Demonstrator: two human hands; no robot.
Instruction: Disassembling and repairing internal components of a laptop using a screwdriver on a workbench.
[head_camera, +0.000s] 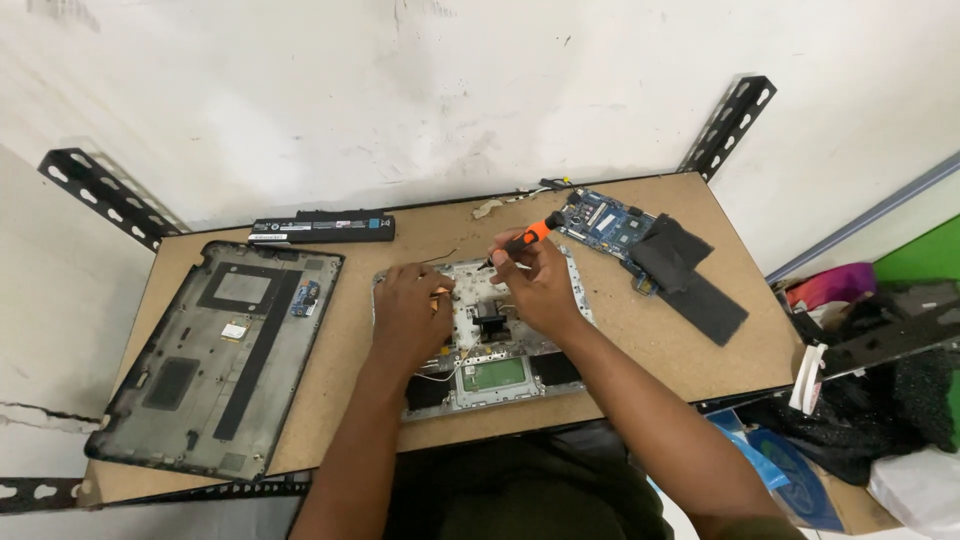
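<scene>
An opened laptop shell (480, 335) lies in the middle of the surface (660, 340), its inner side up, with the pale frame, a small dark part near the centre and the green touchpad board at the near edge all exposed. Much of the stripping looks done: the bottom cover (215, 360) lies off to the left, the long black battery (322, 229) sits at the far edge, and the blue circuit board (605, 222) with black pads rests to the far right. What remains, by the look of it, are small parts and thin wires in the shell.

The right hand (540, 285) is closed around an orange-and-black screwdriver (520, 242), tip pointing down and left into the shell's far edge. The left hand (410, 310) lies palm down on the shell, fingers curled and pressing it steady; whether it pinches anything I cannot tell. Both forearms reach forward from the near edge.
</scene>
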